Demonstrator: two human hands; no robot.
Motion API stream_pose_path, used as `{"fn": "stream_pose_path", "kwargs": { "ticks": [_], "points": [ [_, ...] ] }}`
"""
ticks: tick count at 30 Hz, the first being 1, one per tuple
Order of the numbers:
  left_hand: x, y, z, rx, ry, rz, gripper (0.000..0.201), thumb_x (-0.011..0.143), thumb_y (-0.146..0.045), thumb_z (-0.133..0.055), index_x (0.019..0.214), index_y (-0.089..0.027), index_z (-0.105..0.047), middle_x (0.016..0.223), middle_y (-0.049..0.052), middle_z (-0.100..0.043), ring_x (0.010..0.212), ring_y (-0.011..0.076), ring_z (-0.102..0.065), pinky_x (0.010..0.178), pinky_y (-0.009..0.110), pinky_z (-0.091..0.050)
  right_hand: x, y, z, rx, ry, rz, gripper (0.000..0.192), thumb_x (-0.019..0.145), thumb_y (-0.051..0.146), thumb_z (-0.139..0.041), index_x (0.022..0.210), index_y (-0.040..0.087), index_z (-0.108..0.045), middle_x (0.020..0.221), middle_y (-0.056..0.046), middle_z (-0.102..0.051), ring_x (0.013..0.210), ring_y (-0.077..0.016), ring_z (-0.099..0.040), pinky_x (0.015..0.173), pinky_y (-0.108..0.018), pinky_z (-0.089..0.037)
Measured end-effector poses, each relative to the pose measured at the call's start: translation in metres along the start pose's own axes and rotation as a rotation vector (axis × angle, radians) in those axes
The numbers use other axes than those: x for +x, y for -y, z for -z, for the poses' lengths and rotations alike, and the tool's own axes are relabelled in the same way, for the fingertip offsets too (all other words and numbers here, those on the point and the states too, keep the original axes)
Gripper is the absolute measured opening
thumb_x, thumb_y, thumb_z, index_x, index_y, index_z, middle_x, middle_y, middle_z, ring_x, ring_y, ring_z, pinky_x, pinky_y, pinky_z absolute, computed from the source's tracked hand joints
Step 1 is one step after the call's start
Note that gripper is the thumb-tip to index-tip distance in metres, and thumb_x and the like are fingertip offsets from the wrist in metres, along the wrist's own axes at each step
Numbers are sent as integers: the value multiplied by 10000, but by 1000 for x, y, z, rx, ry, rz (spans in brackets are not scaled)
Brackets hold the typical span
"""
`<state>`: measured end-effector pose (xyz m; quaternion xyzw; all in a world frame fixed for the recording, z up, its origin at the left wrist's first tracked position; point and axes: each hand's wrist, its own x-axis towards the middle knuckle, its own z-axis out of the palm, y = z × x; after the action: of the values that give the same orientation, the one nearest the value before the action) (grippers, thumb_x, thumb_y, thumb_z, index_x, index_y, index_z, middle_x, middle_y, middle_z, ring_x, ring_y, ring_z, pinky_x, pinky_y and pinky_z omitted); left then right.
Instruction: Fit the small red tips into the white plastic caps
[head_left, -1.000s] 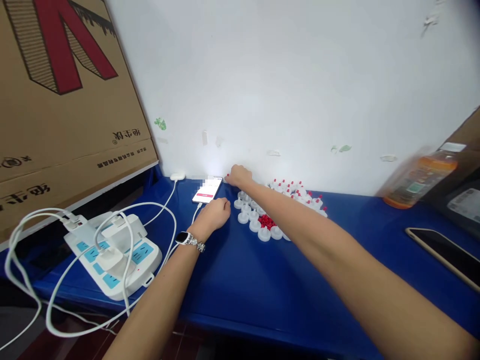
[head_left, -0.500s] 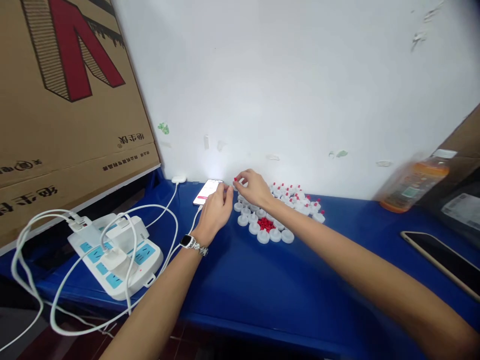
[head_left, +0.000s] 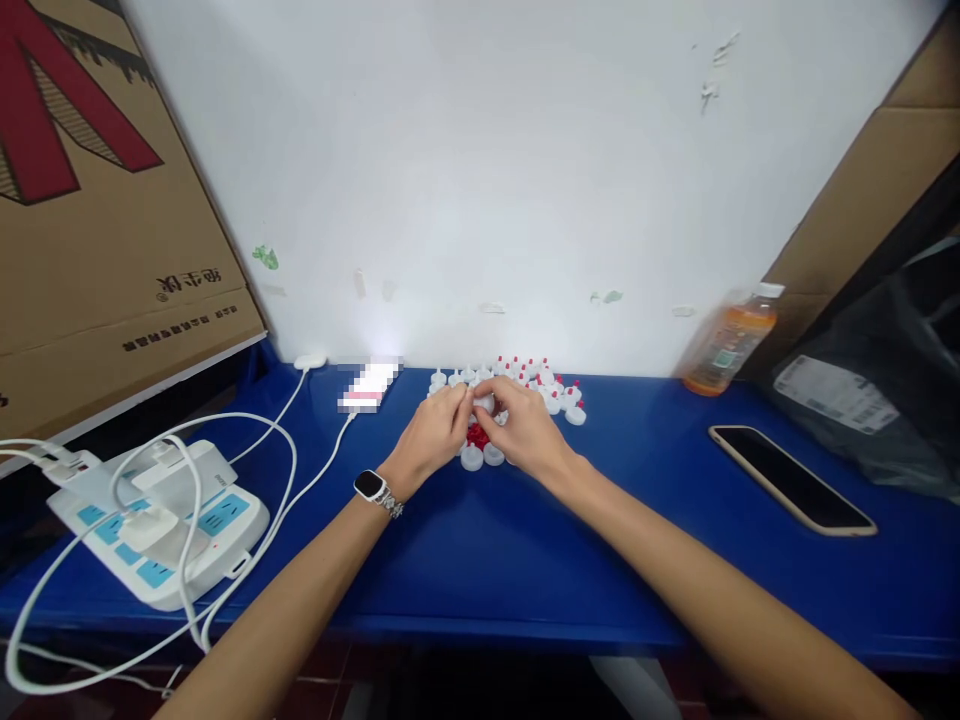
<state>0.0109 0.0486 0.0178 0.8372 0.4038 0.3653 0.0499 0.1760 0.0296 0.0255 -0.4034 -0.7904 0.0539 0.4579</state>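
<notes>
My left hand (head_left: 433, 432) and my right hand (head_left: 525, 428) meet over a cluster of small white nozzle caps. Between the thumb and fingers of my right hand is a white cap (head_left: 484, 403). The fingertips of my left hand are pinched together right beside it; whatever they hold is hidden. Below the hands, a small pile of red tips (head_left: 477, 436) lies ringed by white caps (head_left: 472, 458). More white caps (head_left: 438, 378) stand behind, without red tips. At the right of the cluster, several caps (head_left: 575, 414) carry red tips.
A white power strip (head_left: 247, 535) with looping cables lies at the left. Behind it stands a cardboard box (head_left: 150, 250). A lit, pixelated phone (head_left: 369, 388) rests near the wall. On the right are an orange drink bottle (head_left: 731, 340), a dark phone (head_left: 791, 480) and a grey plastic bag (head_left: 900, 380).
The view has turned to the right. My hands have come from the cluster's left end to above the red pile and closed together. A white cap now shows between them.
</notes>
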Motion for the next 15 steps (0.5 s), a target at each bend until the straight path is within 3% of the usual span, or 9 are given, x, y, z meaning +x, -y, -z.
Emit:
{"fn": "stream_pose_path", "kwargs": {
  "ticks": [4, 10, 12, 15],
  "points": [
    [5, -1, -6, -122, -101, 129, 370, 1045, -350, -306, 733, -202, -438, 635, -24, -486, 567, 130, -439, 591, 290, -305, 6, -3, -7, -149, -23, 103, 150, 906, 107, -495, 967, 193, -602, 1060, -103, -657, 956, -228, -633, 837, -357, -517],
    [7, -3, -13, -348, -128, 308, 440, 1025, -394, -305, 634, -204, -370, 585, -31, -421, 560, 119, -408, 558, 273, -305, 7, -1, -14, -174, -85, 121, 175, 908, 80, -441, 898, 193, -575, 1089, -113, -588, 850, -195, -594, 766, -341, -501],
    [6, -5, -11, -332, -73, 288, 441, 1034, -413, -287, 658, -206, -385, 596, -31, -424, 563, 124, -416, 561, 274, -317, 6, -2, -12, -65, -102, 63, 134, 888, 96, -480, 862, 199, -561, 1031, -83, -580, 784, -168, -573, 717, -315, -489],
    [3, -6, -2, -114, 3, 104, 365, 1049, -408, -292, 798, -206, -464, 707, -9, -506, 657, 156, -486, 627, 289, -370, 1, -6, -3, 155, -63, -88, 59, 840, 150, -575, 847, 208, -565, 850, -14, -583, 686, -137, -537, 658, -285, -464]
  ]
}}
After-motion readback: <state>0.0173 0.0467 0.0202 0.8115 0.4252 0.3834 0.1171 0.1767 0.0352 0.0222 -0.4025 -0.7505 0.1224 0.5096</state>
